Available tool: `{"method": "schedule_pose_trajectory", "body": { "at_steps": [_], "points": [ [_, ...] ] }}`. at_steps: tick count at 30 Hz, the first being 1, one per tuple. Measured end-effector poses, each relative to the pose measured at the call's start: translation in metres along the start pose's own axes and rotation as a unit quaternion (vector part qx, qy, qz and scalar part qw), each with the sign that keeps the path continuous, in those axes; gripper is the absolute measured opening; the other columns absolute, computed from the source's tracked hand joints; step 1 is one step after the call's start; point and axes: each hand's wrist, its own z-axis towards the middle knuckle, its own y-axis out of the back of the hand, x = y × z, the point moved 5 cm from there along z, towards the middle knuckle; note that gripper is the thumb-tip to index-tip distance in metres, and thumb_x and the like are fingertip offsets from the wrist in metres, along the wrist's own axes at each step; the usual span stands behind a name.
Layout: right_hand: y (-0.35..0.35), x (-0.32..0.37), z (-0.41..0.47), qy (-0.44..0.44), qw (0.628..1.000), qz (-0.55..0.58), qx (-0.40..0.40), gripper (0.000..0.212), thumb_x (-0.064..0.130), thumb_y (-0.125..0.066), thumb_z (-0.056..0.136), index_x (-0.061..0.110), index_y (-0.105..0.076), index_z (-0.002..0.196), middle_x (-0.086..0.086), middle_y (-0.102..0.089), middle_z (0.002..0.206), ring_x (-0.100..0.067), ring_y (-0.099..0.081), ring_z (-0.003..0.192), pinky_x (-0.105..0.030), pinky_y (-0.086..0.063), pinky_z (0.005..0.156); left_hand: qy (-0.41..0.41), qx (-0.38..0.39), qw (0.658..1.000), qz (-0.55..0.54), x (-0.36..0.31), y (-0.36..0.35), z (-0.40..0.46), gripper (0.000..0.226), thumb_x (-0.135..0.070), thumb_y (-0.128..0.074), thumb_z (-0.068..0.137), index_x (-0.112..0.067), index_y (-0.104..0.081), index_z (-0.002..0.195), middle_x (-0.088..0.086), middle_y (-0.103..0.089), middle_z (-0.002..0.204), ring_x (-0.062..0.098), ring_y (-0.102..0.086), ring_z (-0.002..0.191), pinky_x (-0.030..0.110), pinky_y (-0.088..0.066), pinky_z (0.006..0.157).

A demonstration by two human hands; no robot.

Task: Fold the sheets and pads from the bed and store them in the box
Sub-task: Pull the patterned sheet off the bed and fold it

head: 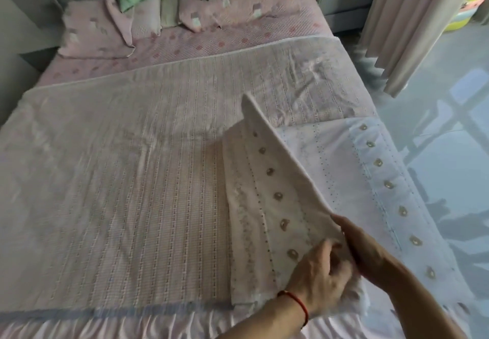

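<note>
No readable text, label, brand, number or sign is showing anywhere in the view. The fabrics are carrying only patterns, no lettering.
</note>
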Motion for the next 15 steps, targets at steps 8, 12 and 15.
{"method": "schedule_pose_trajectory", "body": {
  "at_steps": [8,12,15],
  "points": [
    [0.055,-0.046,0.052,-0.111,0.983,-0.149,-0.001,0.052,0.046,-0.079,0.080,0.004,-0.074,0.110,-0.014,-0.079,0.097,-0.035,-0.076,0.091,-0.052,-0.061,0.087,0.138,-0.170,0.953,0.211,0.097,0.083,0.076,0.037,-0.029,-0.053,0.090,-0.019,-0.058,0.126,0.006,-0.054,0.126,0.027,-0.051,0.119,0.038,-0.045,0.100],
    [0.065,-0.021,0.098,-0.044,0.986,-0.146,-0.068,0.043,0.047,-0.075,0.088,0.008,-0.074,0.106,-0.007,-0.080,0.093,-0.024,-0.078,0.083,-0.046,-0.064,0.081,0.223,-0.208,0.919,0.249,0.146,0.156,0.143,0.056,-0.036,-0.056,0.094,-0.028,-0.043,0.147,0.014,-0.039,0.145,0.036,-0.043,0.130,0.040,-0.040,0.107],
    [0.060,0.005,0.141,0.001,0.989,-0.126,-0.076,0.063,0.065,-0.080,0.074,0.018,-0.067,0.114,-0.005,-0.076,0.104,-0.024,-0.076,0.091,-0.047,-0.064,0.082,0.247,-0.219,0.931,0.159,0.172,0.200,0.203,0.068,-0.041,-0.053,0.099,-0.037,-0.020,0.159,0.018,-0.027,0.159,0.038,-0.037,0.141,0.048,-0.036,0.114]
  ]
}}
